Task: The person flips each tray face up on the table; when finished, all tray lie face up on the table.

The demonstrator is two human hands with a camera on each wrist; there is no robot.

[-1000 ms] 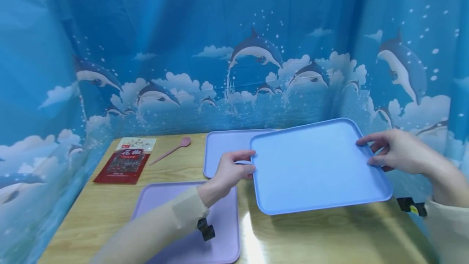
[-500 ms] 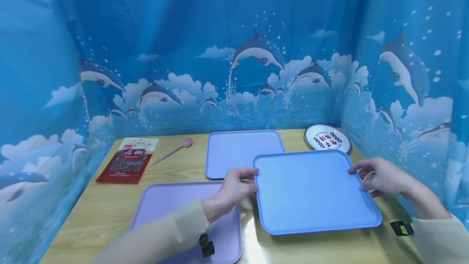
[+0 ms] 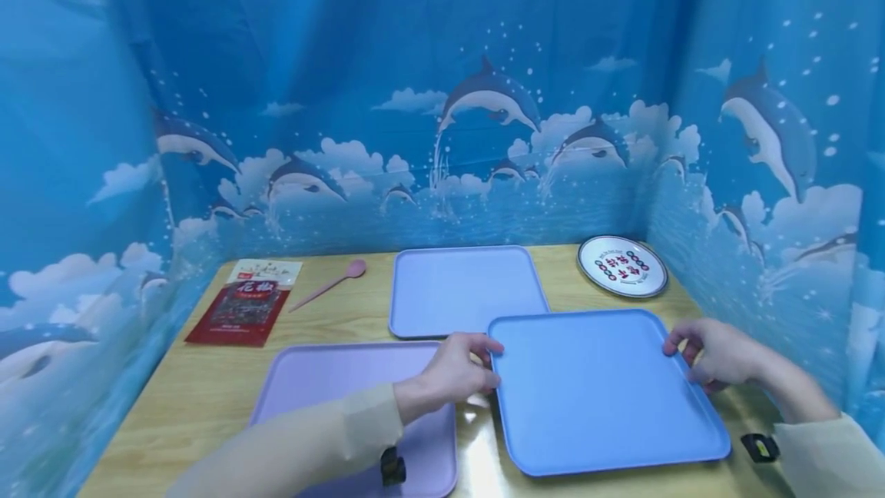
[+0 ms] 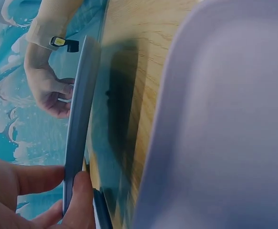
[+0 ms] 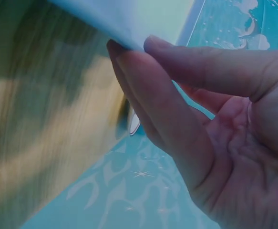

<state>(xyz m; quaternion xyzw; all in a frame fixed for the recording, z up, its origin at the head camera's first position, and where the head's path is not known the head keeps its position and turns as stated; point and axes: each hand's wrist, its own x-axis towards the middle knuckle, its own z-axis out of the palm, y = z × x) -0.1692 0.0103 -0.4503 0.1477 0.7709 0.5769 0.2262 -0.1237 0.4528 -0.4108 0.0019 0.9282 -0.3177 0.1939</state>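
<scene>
Both hands hold a blue tray [image 3: 608, 390] by its short sides, at the right part of the table. My left hand [image 3: 462, 371] pinches its left edge between thumb and fingers, seen close in the left wrist view, where the tray [image 4: 81, 109] stands edge-on with a gap and shadow under it. On the opposite edge my right hand [image 3: 712, 356] pinches the rim; the right wrist view shows thumb and fingertips of the hand [image 5: 177, 95] at the tray [image 5: 143, 19]. A purple tray [image 3: 353, 375] lies to the left, partly under my left forearm.
A lavender tray [image 3: 466, 290] lies at the back middle of the wooden table [image 3: 166, 406]. At the back right sits a round printed plate [image 3: 622, 266]. A red seasoning packet [image 3: 242, 306] and a pink spoon [image 3: 328, 284] lie at the back left. Dolphin-print curtains [image 3: 346, 98] enclose the table.
Both hands have lowered the blue tray toward the table and levelled it. The round plate and more of the lavender tray behind it have come into view.
</scene>
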